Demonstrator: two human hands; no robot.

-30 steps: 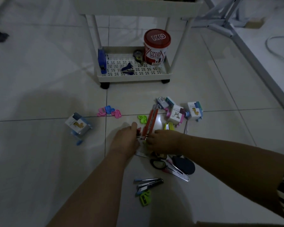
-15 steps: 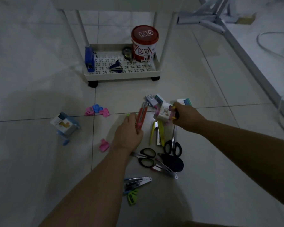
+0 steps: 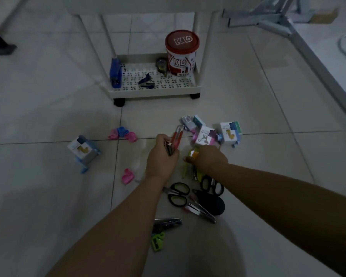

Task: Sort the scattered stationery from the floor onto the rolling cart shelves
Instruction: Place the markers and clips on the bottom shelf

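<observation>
Left hand [image 3: 161, 156] curled tightly round an orange-handled tool [image 3: 177, 137], its tip pointing toward the cart. Right hand [image 3: 208, 159], fingers bent, pinched a yellow item [image 3: 194, 153] just above the floor [image 3: 48, 196]; its kind could not be told. Cart bottom shelf [image 3: 154, 92] held a blue stapler [image 3: 115, 73] at its left edge, a staple remover [image 3: 146, 81] mid-shelf, a tape dispenser [image 3: 161, 64] and a red-lidded tub [image 3: 181, 53] at the right rear corner. Black scissors [image 3: 178, 193] and small boxes [image 3: 231, 132] lay on the floor near the hands.
</observation>
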